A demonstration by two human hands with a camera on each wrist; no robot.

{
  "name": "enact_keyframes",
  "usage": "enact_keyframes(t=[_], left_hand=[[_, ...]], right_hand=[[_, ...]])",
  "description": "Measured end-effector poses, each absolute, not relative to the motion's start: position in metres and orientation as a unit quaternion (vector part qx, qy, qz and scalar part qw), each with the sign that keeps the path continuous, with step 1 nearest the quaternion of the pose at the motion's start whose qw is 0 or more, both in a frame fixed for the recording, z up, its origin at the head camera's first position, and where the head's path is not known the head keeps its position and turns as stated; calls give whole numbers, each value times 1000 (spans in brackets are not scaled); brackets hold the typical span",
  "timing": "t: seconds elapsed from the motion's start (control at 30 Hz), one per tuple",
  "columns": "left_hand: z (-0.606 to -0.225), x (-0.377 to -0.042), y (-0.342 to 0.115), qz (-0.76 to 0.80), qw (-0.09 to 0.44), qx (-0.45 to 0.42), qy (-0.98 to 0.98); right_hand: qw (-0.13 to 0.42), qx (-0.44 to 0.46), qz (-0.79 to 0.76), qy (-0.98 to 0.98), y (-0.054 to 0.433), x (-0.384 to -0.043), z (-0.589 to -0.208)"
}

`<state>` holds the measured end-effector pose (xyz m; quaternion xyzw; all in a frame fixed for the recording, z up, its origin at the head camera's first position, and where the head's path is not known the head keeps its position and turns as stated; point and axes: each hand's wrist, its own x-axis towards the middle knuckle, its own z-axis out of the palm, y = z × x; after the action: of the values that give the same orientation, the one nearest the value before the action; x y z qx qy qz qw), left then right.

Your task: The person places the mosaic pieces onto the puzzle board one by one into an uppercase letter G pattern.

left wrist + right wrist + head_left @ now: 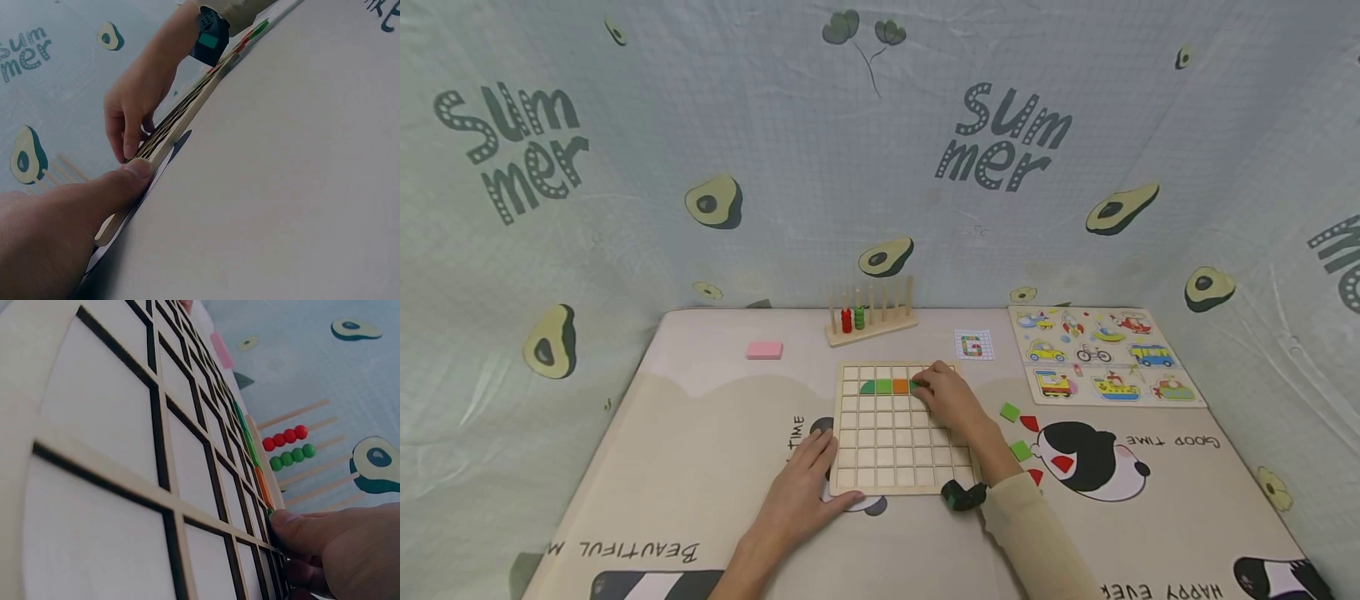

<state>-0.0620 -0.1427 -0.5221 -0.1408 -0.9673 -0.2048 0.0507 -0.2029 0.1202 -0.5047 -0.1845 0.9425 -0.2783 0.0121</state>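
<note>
A wooden grid board [885, 435] lies on the table, with a rounded dark green tile [868, 387], a green square tile [883, 387] and an orange square tile [900, 387] side by side in an upper row. My right hand [950, 402] pinches a small green tile [913, 386] at the cell just right of the orange one; its shape is mostly hidden by the fingers. My left hand [805, 487] rests at the board's near left corner, fingers along the left side. In the left wrist view its thumb [119, 187] touches the board's edge.
Loose green squares [1010, 412] and red rounded pieces [1029, 423] lie right of the board. Behind it stand a wooden peg rack [872, 330] with red and green beads and a patterned card [974, 345]. A pink block [764, 351] is at left, a vehicle picture board [1105, 354] at right.
</note>
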Motion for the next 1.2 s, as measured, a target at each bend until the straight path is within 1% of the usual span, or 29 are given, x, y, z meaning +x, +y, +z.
enact_keyframes(t=[0.27, 0.77, 1.1, 1.2], left_hand=[[-521, -62, -142, -211, 48, -137, -967], [-521, -61, -143, -217, 46, -136, -965], [-522, -62, -143, -219, 51, -141, -964], [-523, -62, -144, -218, 54, -142, -964]], right_hand=[[24, -176, -302, 937, 122, -201, -501], [17, -138, -322, 936, 135, -191, -495], [-17, -131, -318, 939, 153, -183, -498], [-19, -121, -308, 943, 159, -180, -499]])
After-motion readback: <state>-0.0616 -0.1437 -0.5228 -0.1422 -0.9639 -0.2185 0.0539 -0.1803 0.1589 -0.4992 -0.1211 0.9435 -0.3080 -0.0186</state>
